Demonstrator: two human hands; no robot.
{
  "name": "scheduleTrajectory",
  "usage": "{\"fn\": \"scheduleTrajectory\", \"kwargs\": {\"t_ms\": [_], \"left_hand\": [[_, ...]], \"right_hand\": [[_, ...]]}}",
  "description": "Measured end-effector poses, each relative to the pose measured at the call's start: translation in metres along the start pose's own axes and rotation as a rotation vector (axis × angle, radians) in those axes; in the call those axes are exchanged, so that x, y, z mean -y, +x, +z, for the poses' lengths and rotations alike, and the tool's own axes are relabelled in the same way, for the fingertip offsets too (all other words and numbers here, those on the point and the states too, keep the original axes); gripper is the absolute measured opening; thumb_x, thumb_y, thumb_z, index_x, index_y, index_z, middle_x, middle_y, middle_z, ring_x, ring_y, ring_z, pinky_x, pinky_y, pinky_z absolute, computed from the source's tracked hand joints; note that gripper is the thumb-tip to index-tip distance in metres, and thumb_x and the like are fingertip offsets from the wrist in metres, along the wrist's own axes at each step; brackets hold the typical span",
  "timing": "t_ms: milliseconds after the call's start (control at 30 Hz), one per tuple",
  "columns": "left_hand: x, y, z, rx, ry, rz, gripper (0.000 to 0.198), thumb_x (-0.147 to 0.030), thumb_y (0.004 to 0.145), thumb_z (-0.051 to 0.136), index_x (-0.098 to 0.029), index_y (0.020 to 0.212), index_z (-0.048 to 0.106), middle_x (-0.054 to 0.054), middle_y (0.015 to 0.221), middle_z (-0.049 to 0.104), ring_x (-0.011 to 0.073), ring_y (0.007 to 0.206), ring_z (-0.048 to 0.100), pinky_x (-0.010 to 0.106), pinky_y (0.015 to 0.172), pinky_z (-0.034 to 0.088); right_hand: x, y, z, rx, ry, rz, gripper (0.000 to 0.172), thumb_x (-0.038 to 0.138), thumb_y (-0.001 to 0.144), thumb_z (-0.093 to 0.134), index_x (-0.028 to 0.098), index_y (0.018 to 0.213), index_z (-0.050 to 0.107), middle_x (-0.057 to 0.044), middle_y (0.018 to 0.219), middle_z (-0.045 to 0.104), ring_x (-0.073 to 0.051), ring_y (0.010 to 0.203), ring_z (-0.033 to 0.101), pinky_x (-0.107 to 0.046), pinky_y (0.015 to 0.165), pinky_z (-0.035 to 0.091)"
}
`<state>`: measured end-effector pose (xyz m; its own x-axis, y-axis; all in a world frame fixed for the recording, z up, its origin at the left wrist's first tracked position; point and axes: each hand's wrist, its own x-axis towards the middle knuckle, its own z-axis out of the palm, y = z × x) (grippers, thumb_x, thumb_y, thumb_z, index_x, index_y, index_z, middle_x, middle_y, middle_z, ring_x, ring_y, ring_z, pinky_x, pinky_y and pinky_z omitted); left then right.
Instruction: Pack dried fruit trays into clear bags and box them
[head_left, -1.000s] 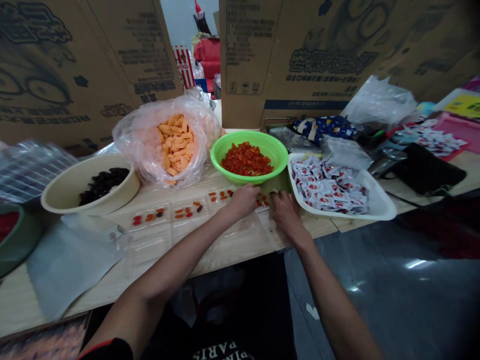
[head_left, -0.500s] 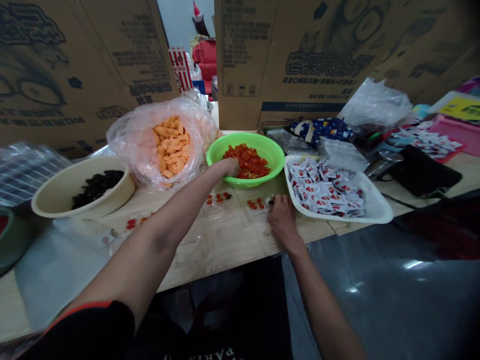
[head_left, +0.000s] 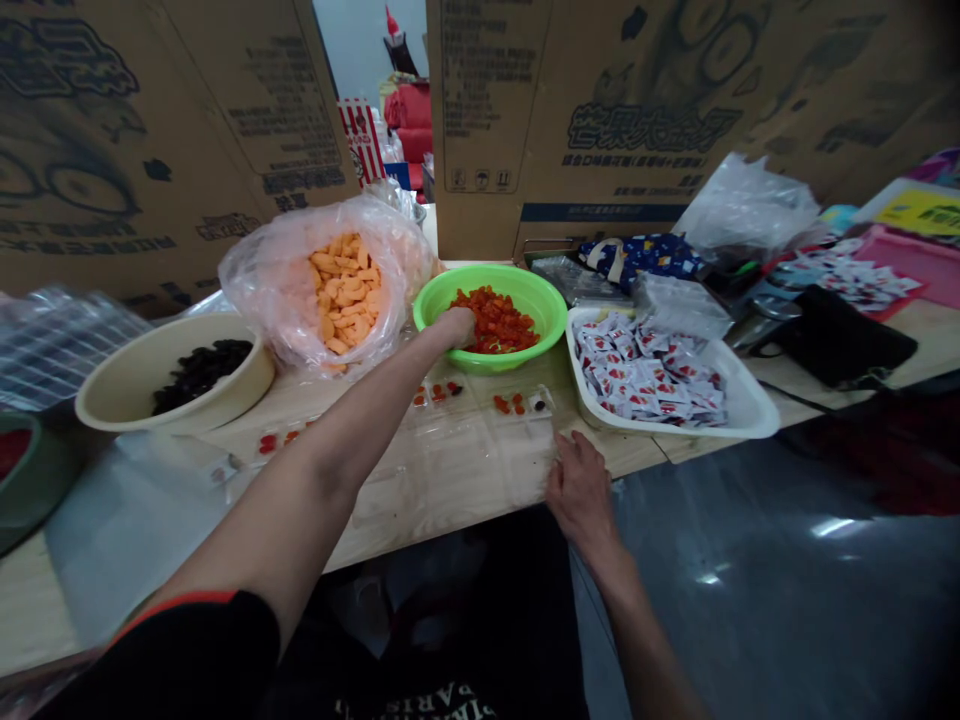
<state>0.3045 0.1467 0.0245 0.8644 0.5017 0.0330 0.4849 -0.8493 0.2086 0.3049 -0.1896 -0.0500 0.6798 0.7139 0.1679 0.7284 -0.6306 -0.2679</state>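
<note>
Currently, in the head view, holds the left hand (head_left: 459,328) among the orange pieces (head_left: 506,318) in the green bowl (head_left: 549,308); cannot tell whether grasping any. Rests the right hand (head_left: 581,488) loosely half-curled, with nothing visible in it, by the clear trays (head_left: 520,428). Looks partly done: with pieces along the far compartments, none visible in the near ones.

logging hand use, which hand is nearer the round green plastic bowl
Left: the left hand is inside the bowl; the right hand is outside it, lower right in view.

Head-worn view, forward and down over tabletop (head_left: 634,453)
</note>
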Motion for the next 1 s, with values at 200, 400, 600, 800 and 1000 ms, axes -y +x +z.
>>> {"fn": "scheduleTrajectory", "kwargs": {"t_ms": [200, 400, 600, 800, 1000], "left_hand": [[-0.037, -0.049, -0.008, -0.295, -0.134, 0.078, 0.027, -0.012, 0.092, 0.053, -0.008, 0.117, 0.062, 0.013, 0.104, 0.070, 0.0184, 0.091, 0.063, 0.028, 0.084, 0.047], [-0.102, -0.090, 0.055, -0.198, -0.270, 0.496, 0.020, -0.013, 0.092, 0.052, -0.015, 0.089, 0.072, 0.009, 0.097, 0.067, 0.0174, 0.086, 0.064, 0.027, 0.076, 0.050], [-0.087, -0.089, 0.072, -0.114, -0.198, 0.337, 0.028, -0.006, 0.088, 0.048, -0.013, 0.099, 0.073, 0.010, 0.091, 0.071, 0.0200, 0.083, 0.066, 0.030, 0.076, 0.052], [-0.050, -0.119, 0.051, -0.076, -0.182, 0.244, 0.025, -0.008, 0.086, 0.053, -0.014, 0.091, 0.076, 0.010, 0.092, 0.071, 0.0226, 0.086, 0.067, 0.031, 0.077, 0.053], [-0.055, -0.125, 0.052, 0.037, -0.117, 0.280, 0.023, -0.021, 0.090, 0.056, -0.018, 0.096, 0.078, 0.010, 0.092, 0.069, 0.0220, 0.083, 0.067, 0.031, 0.076, 0.053]], "right_hand": [[0.013, -0.008, 0.005, 0.022, 0.009, 0.024, 0.047, 0.019, 0.095, 0.043, 0.011, 0.139, 0.054, -0.022, 0.145, 0.048, -0.034, 0.129, 0.048, -0.049, 0.099, 0.044], [0.012, -0.007, 0.007, 0.023, -0.027, 0.001, 0.051, 0.016, 0.092, 0.045, 0.009, 0.142, 0.051, -0.023, 0.143, 0.049, -0.035, 0.128, 0.048, -0.049, 0.099, 0.043], [0.012, -0.015, 0.006, -0.019, -0.010, -0.022, 0.050, 0.015, 0.089, 0.045, 0.009, 0.138, 0.054, -0.024, 0.140, 0.052, -0.037, 0.124, 0.051, -0.051, 0.096, 0.046], [-0.029, 0.036, -0.069, -0.276, 0.193, -0.194, 0.045, 0.012, 0.090, 0.038, 0.019, 0.128, 0.060, -0.014, 0.119, 0.063, -0.027, 0.115, 0.058, -0.043, 0.101, 0.046], [-0.097, 0.164, -0.095, 0.319, -0.182, 0.118, 0.071, 0.045, 0.084, 0.064, 0.016, 0.146, 0.048, -0.025, 0.140, 0.051, -0.042, 0.124, 0.053, -0.052, 0.096, 0.047]]}}
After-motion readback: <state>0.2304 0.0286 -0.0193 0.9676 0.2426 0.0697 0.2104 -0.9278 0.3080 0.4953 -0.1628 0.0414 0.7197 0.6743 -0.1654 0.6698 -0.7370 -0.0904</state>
